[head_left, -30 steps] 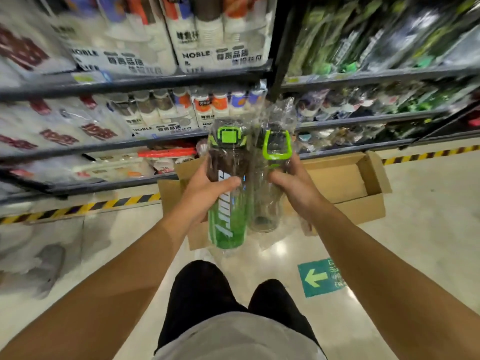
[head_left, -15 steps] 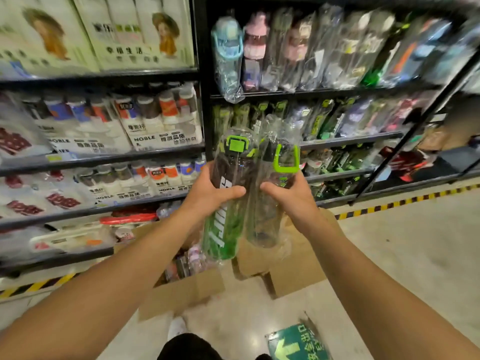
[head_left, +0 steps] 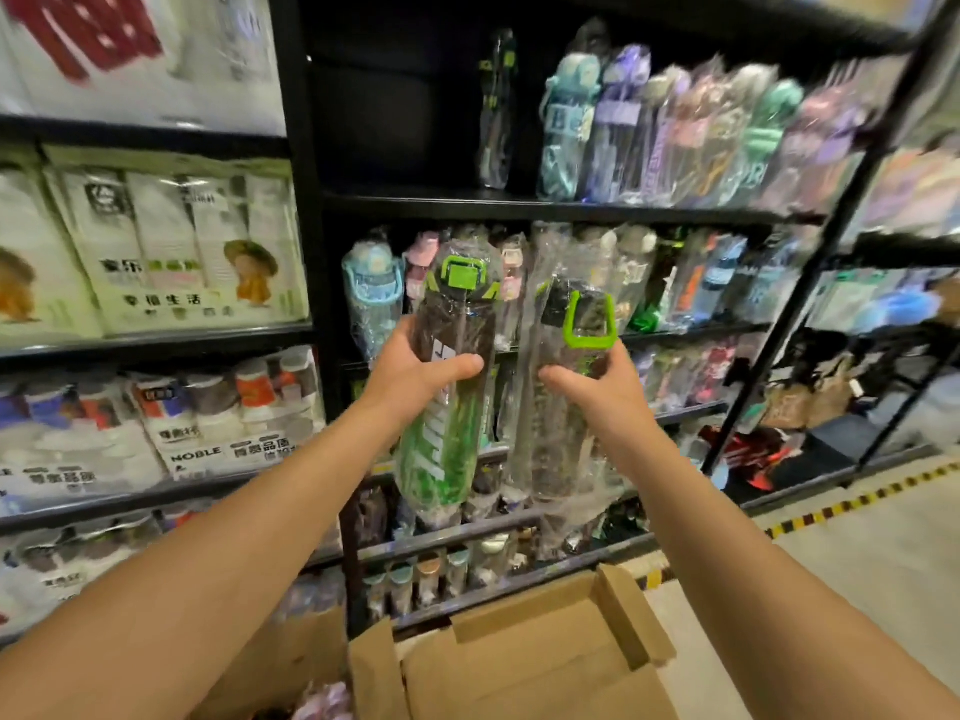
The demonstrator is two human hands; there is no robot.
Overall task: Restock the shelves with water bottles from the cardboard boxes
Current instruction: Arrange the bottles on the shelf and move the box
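Now the left hand (head_left: 415,374) grips the green bottle (head_left: 447,387) and the right hand (head_left: 597,389) grips the clear bottle (head_left: 563,407), both raised before the part-filled far shelves (head_left: 519,205), neither placed yet, the cardboard box (head_left: 530,662) open near below.

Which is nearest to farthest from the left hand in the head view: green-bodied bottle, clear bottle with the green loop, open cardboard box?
1. green-bodied bottle, gripped by the left hand.
2. clear bottle, just right, in the right hand.
3. cardboard box, far below on the floor.
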